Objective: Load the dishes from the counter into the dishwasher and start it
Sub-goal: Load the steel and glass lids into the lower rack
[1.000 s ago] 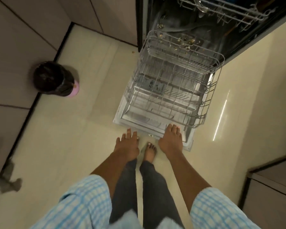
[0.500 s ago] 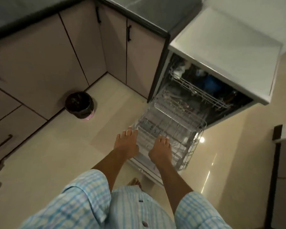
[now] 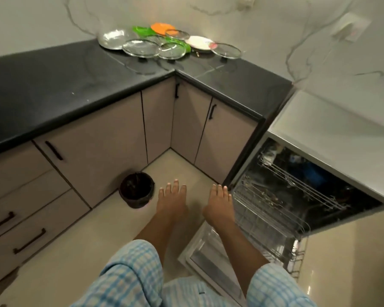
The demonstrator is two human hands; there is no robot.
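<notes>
Both hands, left point(image 3: 172, 202) and right point(image 3: 220, 204), hang out flat, fingers released, nothing held; dishes point(image 3: 164, 42) on the tabletop point(image 3: 53, 85), dishwasher point(image 3: 286, 207) open.

Clear glass plates point(image 3: 141, 48), a green plastic dish point(image 3: 142, 31), an orange plate point(image 3: 162, 27) and a white plate point(image 3: 200, 42) cluster at the black bench point(image 3: 53, 80)'s back corner. Right of the bench, the white dishwasher point(image 3: 319, 134) stands open, with its lower wire rack point(image 3: 264, 209) pulled out.

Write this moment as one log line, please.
stage: before first pickup | left hand: open, empty | right hand: open, empty | dishes: on black counter corner | dishwasher lower rack: pulled out
</notes>
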